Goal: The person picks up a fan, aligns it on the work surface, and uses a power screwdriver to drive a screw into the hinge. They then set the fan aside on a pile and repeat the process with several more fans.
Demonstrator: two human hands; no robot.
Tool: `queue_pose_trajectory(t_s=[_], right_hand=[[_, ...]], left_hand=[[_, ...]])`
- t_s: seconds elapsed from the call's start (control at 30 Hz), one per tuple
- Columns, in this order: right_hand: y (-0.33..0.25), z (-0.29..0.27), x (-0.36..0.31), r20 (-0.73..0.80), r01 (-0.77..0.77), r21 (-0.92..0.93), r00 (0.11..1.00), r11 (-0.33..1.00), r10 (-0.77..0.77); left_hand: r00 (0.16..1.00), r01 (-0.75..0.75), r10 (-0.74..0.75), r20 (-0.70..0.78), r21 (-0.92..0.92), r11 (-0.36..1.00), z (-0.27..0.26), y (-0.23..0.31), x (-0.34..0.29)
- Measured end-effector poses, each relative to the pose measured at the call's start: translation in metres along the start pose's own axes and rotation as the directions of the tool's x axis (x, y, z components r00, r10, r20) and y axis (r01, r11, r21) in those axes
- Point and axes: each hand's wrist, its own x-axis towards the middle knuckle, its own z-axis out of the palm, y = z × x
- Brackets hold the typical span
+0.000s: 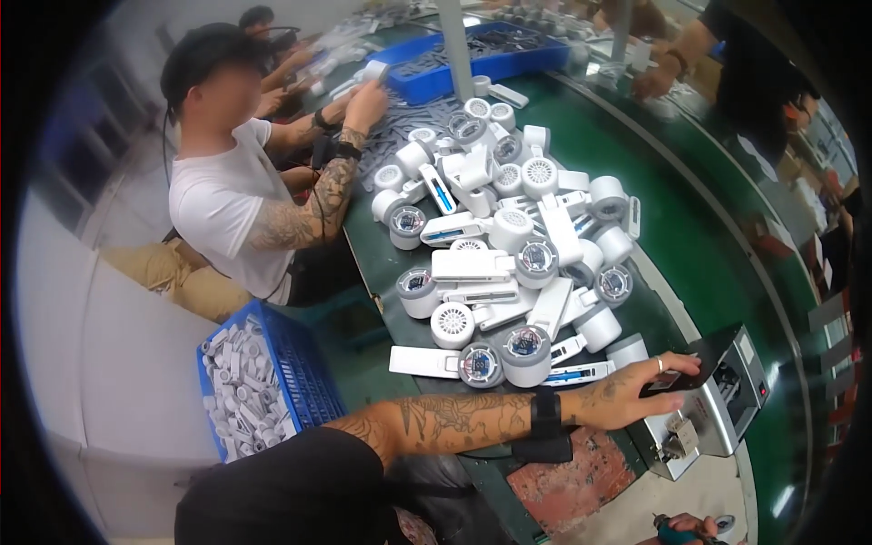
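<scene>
My left hand, with a ring on one finger and a black band at the wrist, reaches over a silver box-shaped machine. Its fingers and thumb close around a dark flat piece; I cannot tell whether that piece belongs to the machine. At the bottom edge my right hand, partly cut off, grips a teal and black screwdriver. A small round part shows beside it. Left of the machine lies a heap of white handheld fans, several with circuit boards showing in their round heads.
A blue crate of small white and grey parts stands at lower left. Grey strips lie behind the fans, near a blue tray. A co-worker sits at left. A green conveyor belt curves along the right.
</scene>
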Motion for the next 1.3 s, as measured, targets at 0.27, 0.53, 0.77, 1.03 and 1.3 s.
queue_pose_trajectory(t_s=[0.27,0.53,0.77,1.03,1.3], right_hand=[[0.0,0.008,-0.004,0.01,-0.028,0.089,1.0,0.996,0.027],[0.0,0.007,-0.003,0.059,-0.034,0.069,0.998,0.997,0.03],[-0.003,0.013,-0.005,0.042,-0.021,0.068,0.999,0.997,0.018],[-0.002,0.011,-0.003,0.066,-0.01,0.054,0.998,0.998,0.007],[-0.002,0.009,-0.003,0.052,-0.006,0.046,0.999,0.999,0.003]], left_hand=[[1.0,-0.02,0.021,-0.01,0.082,0.996,0.002,0.001,-0.003],[0.999,-0.044,0.044,0.005,0.066,0.997,0.002,-0.003,0.0],[0.995,-0.084,0.089,-0.038,0.132,0.988,0.004,-0.005,-0.001],[0.999,-0.046,0.047,-0.004,0.097,0.994,0.004,-0.007,0.001],[0.999,-0.036,0.037,-0.004,0.129,0.991,0.004,-0.003,-0.001]])
